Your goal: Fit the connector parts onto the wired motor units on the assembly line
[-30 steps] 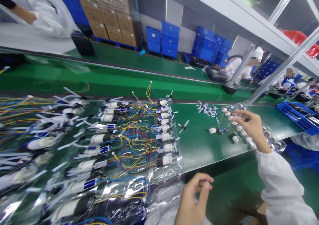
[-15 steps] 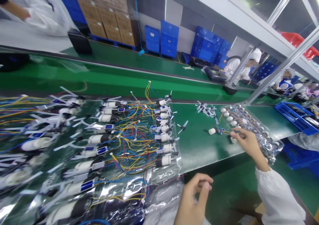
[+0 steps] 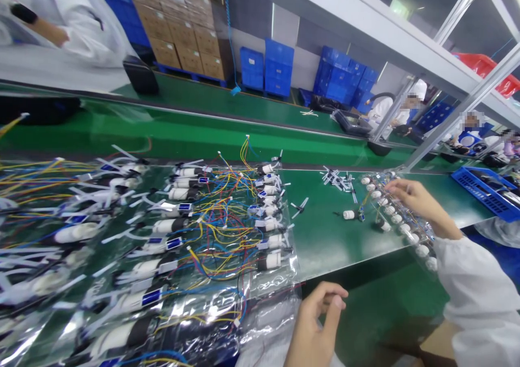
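Observation:
My right hand (image 3: 418,202) is over a row of white cylindrical parts (image 3: 390,210) with wires, lying on clear plastic at the bench's right. Its thumb and fingers are pinched together at the wires, and what is between them is hidden. To its left lies a single white-and-black motor-like part (image 3: 350,214) with a small blue piece and coloured wires. Low at the bench's front edge, my left hand (image 3: 314,323) has its fingers curled towards the thumb, with nothing visible in them. Left of it, many similar wired parts (image 3: 168,225) with white strips lie in rows on plastic.
A pile of white strips (image 3: 337,177) and a separate crossed bundle (image 3: 299,208) lie mid-bench. A blue crate (image 3: 483,191) stands at the right. Behind the green conveyor (image 3: 195,131) are blue bins (image 3: 278,66) and cartons (image 3: 203,37). Co-workers in white stand across the line.
My right hand has moved away and to the right, from beside the single part to over the row of white parts. My left hand stays put. The view has shifted slightly.

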The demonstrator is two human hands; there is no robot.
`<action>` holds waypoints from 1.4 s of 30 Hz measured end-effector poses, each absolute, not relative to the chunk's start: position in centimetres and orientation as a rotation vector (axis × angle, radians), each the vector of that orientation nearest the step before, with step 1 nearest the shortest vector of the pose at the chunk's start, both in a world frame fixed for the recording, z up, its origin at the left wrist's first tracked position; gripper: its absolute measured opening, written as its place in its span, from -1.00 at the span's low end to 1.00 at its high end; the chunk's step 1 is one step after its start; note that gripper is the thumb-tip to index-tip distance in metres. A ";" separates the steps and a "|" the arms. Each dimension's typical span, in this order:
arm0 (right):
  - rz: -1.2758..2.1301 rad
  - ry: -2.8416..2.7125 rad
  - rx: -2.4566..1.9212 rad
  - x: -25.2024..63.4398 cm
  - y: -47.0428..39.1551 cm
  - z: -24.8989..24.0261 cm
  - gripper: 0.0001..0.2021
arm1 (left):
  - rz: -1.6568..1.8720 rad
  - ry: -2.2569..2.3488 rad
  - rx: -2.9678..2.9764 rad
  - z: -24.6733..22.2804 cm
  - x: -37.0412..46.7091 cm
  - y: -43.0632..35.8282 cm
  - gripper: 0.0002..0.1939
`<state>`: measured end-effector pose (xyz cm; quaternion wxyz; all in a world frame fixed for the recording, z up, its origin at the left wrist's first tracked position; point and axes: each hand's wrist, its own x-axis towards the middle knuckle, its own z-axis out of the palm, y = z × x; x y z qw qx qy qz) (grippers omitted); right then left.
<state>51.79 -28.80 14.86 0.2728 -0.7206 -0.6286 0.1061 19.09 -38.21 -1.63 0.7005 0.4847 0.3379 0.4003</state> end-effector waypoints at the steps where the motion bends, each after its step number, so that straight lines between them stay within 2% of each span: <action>1: 0.240 -1.641 -1.923 51.7 -29.0 15.9 -0.71 | 0.889 0.753 1.078 -1.6 19.1 -38.2 -0.68; 5: -0.024 -1.407 -1.809 50.5 -30.2 17.4 -0.84 | 0.881 0.751 1.067 -1.7 19.1 -38.1 -0.65; 9: 0.041 -1.413 -1.775 48.8 -30.2 16.8 -0.92 | 0.857 0.742 1.071 -2.1 19.3 -38.1 -0.58; 20: -0.096 -1.263 -1.454 47.2 -30.1 20.2 -0.92 | 0.857 0.737 1.059 -2.8 19.4 -38.1 -0.53; 28: 0.129 -1.311 -1.632 46.3 -30.8 20.5 -0.90 | 0.893 0.714 1.015 -2.3 19.3 -38.3 -0.53; 35: 0.130 -1.393 -1.742 45.3 -32.2 20.9 -0.83 | 1.007 0.764 1.191 2.2 20.2 -36.3 -0.75; 39: 0.188 -1.577 -1.730 44.7 -33.1 21.0 -0.78 | 1.131 0.808 1.523 5.8 24.0 -30.8 -0.67; 42: 0.293 -1.660 -1.690 44.8 -34.1 20.9 -0.76 | 1.141 0.771 1.640 6.8 27.6 -26.8 -0.62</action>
